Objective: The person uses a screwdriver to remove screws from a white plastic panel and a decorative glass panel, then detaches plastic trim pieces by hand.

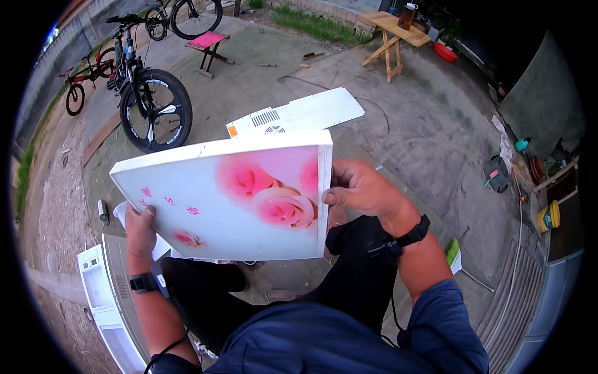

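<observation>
Right hand (358, 190) pinches the right edge of a white-framed panel (212, 202) printed with pink roses, while the left hand (141, 229) clasps the opposite edge; how far it curls behind, I can't quite tell. The panel is held tilted above the person's legs (355, 268). To the left is a white casing (107, 318). Beyond the panel, a vented white sheet (311, 115) lies on the ground (430, 112); farther off stand a black bicycle (167, 110), a pink-topped stool (207, 40) and a wooden counter (389, 23) bearing a jar (407, 17).
</observation>
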`<state>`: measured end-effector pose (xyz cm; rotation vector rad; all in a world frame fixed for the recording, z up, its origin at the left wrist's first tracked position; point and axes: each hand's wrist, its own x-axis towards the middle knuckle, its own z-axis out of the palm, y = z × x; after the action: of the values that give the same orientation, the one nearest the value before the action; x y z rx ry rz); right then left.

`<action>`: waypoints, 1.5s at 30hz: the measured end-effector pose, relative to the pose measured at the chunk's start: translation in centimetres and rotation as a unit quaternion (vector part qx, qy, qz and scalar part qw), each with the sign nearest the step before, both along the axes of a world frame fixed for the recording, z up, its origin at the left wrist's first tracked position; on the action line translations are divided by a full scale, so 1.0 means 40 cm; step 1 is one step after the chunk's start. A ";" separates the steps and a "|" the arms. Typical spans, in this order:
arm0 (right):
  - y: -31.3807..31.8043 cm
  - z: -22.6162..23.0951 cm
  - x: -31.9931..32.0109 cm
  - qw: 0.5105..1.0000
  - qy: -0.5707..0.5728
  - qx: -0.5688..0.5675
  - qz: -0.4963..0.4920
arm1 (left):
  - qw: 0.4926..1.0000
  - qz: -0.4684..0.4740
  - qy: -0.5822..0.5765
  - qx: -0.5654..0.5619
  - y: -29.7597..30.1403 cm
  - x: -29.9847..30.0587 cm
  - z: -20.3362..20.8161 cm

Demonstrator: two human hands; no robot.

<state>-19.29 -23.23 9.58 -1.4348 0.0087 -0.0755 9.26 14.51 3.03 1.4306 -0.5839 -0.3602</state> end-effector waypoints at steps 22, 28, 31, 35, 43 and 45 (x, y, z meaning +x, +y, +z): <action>-0.082 -0.325 0.100 0.922 0.195 -0.238 -0.236 | 0.994 0.077 -0.016 0.080 -0.135 -0.076 0.054; -0.085 -0.367 0.103 0.908 0.207 -0.234 -0.279 | 0.991 0.079 -0.018 0.110 -0.174 -0.099 0.053; -0.075 -0.361 0.106 0.904 0.215 -0.231 -0.287 | 0.988 0.084 -0.022 0.124 -0.182 -0.109 0.056; -0.088 -0.384 0.108 0.902 0.209 -0.231 -0.301 | 0.985 0.089 -0.030 0.146 -0.197 -0.116 0.051; -0.105 -0.330 0.090 0.969 0.161 0.038 -0.181 | 0.987 0.078 0.073 0.118 -0.157 -0.065 0.002; -0.093 -0.310 0.075 0.977 0.131 0.102 -0.134 | 0.989 0.063 0.080 0.106 -0.130 -0.048 0.007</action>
<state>-16.30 -26.94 -2.83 -1.2221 0.4172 -0.1034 7.34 9.33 3.32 1.6168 -0.3301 -0.4413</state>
